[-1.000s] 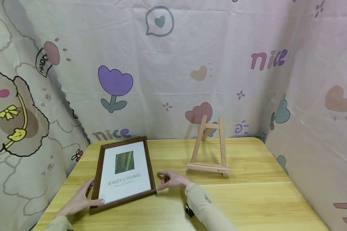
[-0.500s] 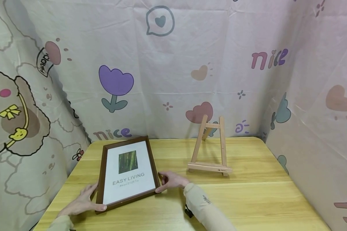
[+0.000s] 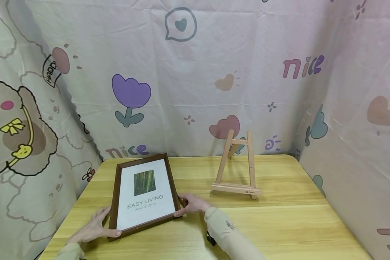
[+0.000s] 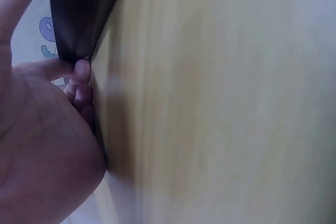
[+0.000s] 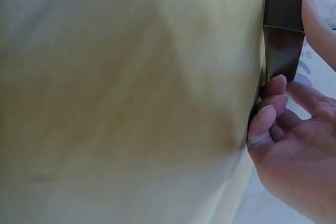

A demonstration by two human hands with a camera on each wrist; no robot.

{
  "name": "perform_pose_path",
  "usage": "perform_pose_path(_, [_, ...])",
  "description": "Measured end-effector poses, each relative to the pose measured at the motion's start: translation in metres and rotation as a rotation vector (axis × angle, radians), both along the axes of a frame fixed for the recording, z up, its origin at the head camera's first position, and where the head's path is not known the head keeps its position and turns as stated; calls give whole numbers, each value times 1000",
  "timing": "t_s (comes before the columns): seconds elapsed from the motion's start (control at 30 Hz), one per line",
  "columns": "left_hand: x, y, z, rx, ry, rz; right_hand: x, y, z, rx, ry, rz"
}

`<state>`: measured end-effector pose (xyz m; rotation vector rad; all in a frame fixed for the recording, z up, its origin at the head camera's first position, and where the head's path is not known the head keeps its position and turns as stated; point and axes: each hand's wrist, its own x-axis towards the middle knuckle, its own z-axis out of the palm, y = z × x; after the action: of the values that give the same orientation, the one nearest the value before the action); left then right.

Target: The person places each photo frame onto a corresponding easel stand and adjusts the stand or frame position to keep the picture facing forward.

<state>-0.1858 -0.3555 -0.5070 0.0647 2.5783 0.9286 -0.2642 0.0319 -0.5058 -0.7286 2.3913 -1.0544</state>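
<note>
A brown wooden picture frame [image 3: 144, 220] with a white "EASY LIVING" insert lies face up and slightly turned on the left side of the table. My left hand [image 3: 92, 226] grips its near left corner, thumb over the front border and fingers along the left side. At the near right corner, my right hand [image 3: 192, 204] holds the frame with its thumb on the corner and fingers against the right side. In the left wrist view, curled fingertips meet the dark frame side [image 4: 83, 19] low by the tabletop. The right wrist view shows curled fingers at the frame's lower edge [image 5: 283, 51].
A small wooden easel [image 3: 236, 188] stands at the back right of the table [image 3: 279, 224], apart from the frame. Patterned cloth [image 3: 188, 90] hangs behind the table and along both sides.
The picture frame has shifted a little to the right, against my right hand, which now holds its corner. My left hand has moved slightly right with it. The easel stays put.
</note>
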Motion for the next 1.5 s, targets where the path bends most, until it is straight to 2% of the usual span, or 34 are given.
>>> perform_pose_path(0.5, [3,1,-1,27,-14,8,4,2,0,13,19,-50])
perform_pose_path(0.63, [2,3,-1,92,-37,42,5,3,1,-31,31,-64])
perform_pose_path(0.87, [3,5,-7,237,66,6,7,2,2,-66,46,-100])
perform_pose_path(1.0, [3,6,-9,289,71,5,7,2,3,-72,49,-105])
perform_pose_path(1.13, [1,9,-8,289,81,24,6,4,2,-81,58,-117])
perform_pose_path(1.3, [1,13,-8,281,128,40,4,5,1,-80,80,-125])
perform_pose_path(1.5, [2,17,-9,287,134,62,3,6,0,-59,97,-133])
